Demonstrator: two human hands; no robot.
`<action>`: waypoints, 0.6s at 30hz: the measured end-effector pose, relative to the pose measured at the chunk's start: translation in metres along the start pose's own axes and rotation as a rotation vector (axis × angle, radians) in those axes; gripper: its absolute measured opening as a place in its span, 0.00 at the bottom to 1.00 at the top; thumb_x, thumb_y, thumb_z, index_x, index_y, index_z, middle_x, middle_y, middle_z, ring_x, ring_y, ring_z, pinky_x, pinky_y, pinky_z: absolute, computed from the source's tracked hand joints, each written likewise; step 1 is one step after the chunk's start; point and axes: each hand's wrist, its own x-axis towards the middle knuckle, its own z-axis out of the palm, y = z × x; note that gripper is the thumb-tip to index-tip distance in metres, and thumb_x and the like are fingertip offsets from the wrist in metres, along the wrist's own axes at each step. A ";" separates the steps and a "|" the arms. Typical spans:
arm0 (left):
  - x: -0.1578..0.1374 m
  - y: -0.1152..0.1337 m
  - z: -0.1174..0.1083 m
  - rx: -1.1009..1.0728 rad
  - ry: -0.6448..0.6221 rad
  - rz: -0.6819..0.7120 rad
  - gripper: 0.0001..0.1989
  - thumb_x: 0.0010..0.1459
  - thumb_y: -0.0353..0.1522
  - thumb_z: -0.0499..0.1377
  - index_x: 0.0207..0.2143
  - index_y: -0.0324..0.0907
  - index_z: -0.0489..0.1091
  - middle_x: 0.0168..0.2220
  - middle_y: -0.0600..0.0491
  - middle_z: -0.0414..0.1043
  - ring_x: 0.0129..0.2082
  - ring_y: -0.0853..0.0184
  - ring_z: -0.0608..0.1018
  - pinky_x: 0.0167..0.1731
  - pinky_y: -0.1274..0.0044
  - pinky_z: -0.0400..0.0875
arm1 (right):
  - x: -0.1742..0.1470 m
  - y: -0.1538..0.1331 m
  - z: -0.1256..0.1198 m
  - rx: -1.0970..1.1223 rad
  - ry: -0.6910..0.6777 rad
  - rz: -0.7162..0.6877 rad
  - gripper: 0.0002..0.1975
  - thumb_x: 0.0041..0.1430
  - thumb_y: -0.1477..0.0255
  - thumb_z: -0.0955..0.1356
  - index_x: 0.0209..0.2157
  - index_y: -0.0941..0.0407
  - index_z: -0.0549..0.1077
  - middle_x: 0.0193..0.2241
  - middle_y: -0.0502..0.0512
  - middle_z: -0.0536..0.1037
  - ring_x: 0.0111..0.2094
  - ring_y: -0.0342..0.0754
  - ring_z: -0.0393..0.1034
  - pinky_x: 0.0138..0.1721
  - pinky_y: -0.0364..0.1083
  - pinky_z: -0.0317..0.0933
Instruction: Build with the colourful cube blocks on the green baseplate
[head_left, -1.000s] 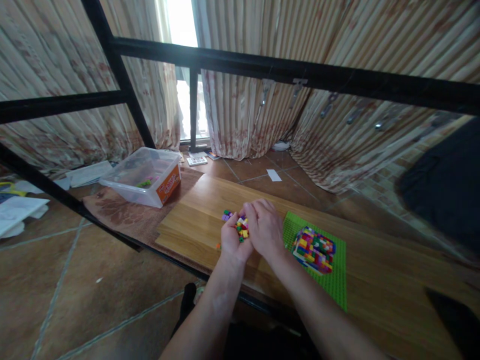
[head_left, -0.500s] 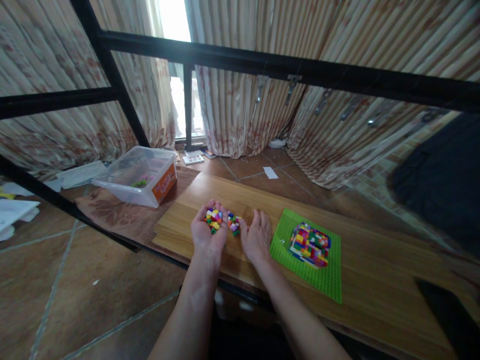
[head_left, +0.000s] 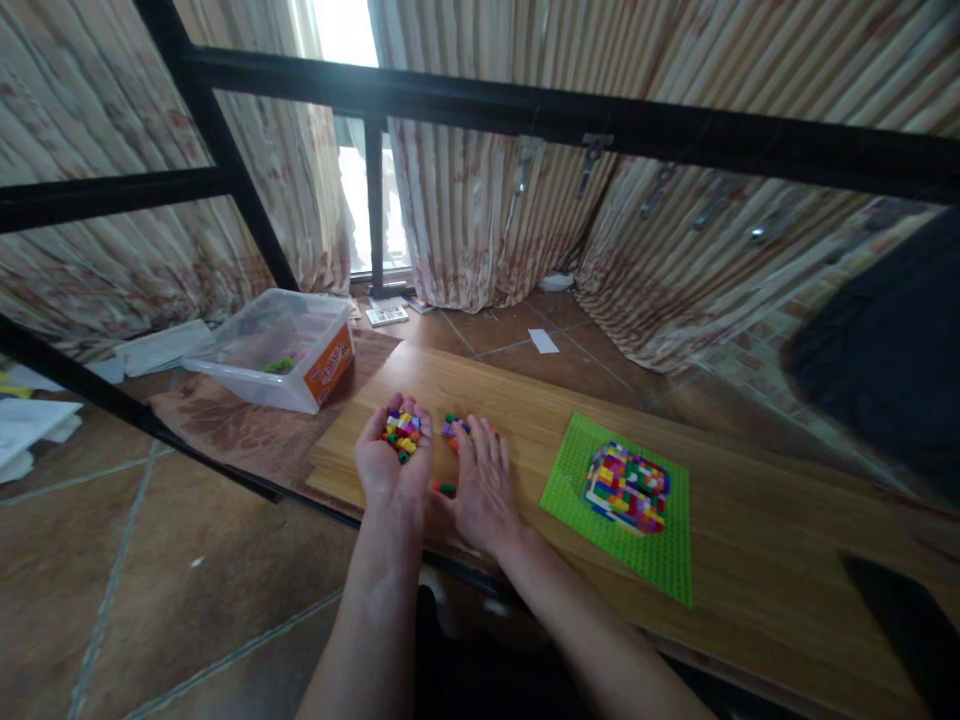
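My left hand (head_left: 390,470) is cupped palm up over the wooden board, cradling a heap of small colourful building bricks (head_left: 403,430). My right hand (head_left: 484,490) lies palm down just beside it, fingers stretched out and slightly apart. Its fingers partly cover a few loose bricks (head_left: 451,428) on the board, and a green one (head_left: 445,489) shows near its thumb. To the right is a green studded baseplate (head_left: 566,480) carrying a blocky build of multicoloured bricks (head_left: 626,490).
A clear plastic box (head_left: 255,385) with an orange label and some green pieces inside stands at the left on a brown cloth (head_left: 202,425). A black metal frame (head_left: 480,100) crosses above the wooden board (head_left: 750,560). A dark flat object (head_left: 892,620) lies at the right.
My left hand has shifted slightly left with its bricks. My right hand has moved left and its fingers now cover part of the loose bricks, which have spread on the board.
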 end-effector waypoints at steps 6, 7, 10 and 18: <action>0.002 0.009 0.000 0.017 0.006 0.037 0.11 0.61 0.26 0.50 0.29 0.33 0.71 0.27 0.50 0.71 0.27 0.73 0.76 0.30 0.81 0.74 | 0.011 0.008 0.001 -0.077 -0.017 0.090 0.40 0.59 0.54 0.63 0.65 0.63 0.51 0.67 0.70 0.51 0.68 0.64 0.39 0.62 0.67 0.36; 0.002 0.008 0.000 0.025 0.009 0.040 0.11 0.60 0.25 0.50 0.29 0.34 0.71 0.27 0.50 0.71 0.27 0.73 0.76 0.30 0.81 0.74 | 0.014 0.013 0.000 -0.082 -0.006 0.113 0.39 0.59 0.54 0.63 0.65 0.62 0.52 0.66 0.70 0.51 0.67 0.64 0.40 0.62 0.67 0.37; 0.003 0.006 0.000 0.047 0.012 0.045 0.11 0.60 0.25 0.51 0.28 0.34 0.71 0.26 0.50 0.71 0.27 0.73 0.75 0.30 0.81 0.74 | 0.018 0.025 -0.006 -0.085 0.040 0.163 0.37 0.60 0.56 0.64 0.64 0.62 0.54 0.65 0.70 0.54 0.67 0.64 0.42 0.62 0.66 0.39; 0.001 0.000 0.002 0.076 0.018 0.010 0.12 0.61 0.26 0.50 0.29 0.33 0.71 0.27 0.50 0.70 0.26 0.73 0.74 0.28 0.81 0.73 | -0.030 0.041 -0.067 0.010 0.133 0.076 0.30 0.61 0.58 0.64 0.62 0.56 0.58 0.62 0.65 0.61 0.63 0.59 0.55 0.60 0.62 0.52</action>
